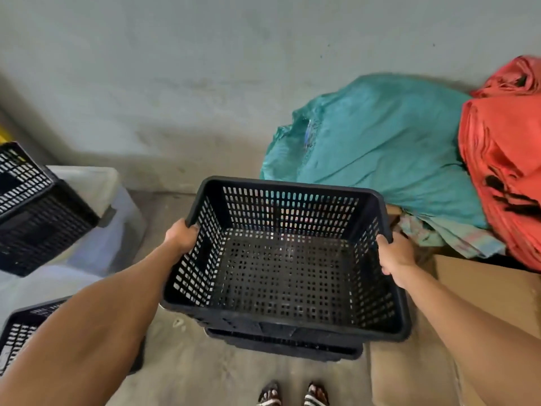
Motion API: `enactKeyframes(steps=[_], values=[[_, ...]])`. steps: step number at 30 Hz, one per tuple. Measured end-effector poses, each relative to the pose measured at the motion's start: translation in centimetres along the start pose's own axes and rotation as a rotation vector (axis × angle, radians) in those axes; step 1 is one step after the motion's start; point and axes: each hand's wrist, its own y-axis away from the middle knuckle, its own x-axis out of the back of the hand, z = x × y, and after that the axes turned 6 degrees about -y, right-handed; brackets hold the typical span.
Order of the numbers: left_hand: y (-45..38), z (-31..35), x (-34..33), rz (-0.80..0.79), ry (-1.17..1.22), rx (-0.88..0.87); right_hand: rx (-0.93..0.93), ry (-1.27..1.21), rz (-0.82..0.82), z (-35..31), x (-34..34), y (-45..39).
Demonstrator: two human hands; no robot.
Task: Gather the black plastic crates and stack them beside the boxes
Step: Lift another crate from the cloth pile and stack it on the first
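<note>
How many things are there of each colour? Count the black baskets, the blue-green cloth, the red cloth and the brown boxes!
Black crates: 4, namely the held crate, the crate under it, the crate on the tub and the crate at lower left.
Teal cloth: 1
Red cloth: 1
Brown cardboard boxes: at least 1; the edges are unclear.
Total: 7

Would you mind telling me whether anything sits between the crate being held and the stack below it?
Nothing visible does. The left hand and right hand grip the held crate by its side rims, directly above the stacked crate beside the cardboard box. Its perforated floor shows nothing bulky beneath.
</note>
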Motion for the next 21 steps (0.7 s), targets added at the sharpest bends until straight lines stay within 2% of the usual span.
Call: enactKeyframes(steps=[4, 7, 11, 17, 21], values=[[-0.2, -2.1, -2.4, -0.041, 0.02, 0.034, -0.036, 0.018, -0.084, 3.1, -1.2, 0.2], [-0.5, -3.5, -4.0, -0.068, 0.017, 0.051, -0.056, 0.047, -0.078, 4.6, -2.3, 0.8], [-1.1, -4.1, -4.7, -0.049, -0.001, 0.039, -0.05, 0.122, -0.047, 4.0, -2.9, 0.7], [-1.5, -3.9, -4.9, -0.105, -0.073, 0.063, -0.105, 0.271, -0.079, 4.5, -2.9, 1.4], [-1.6, -4.1, -5.2, -0.096, -0.07, 0.038, -0.127, 0.245, -0.085, 4.8, -3.0, 1.1]])
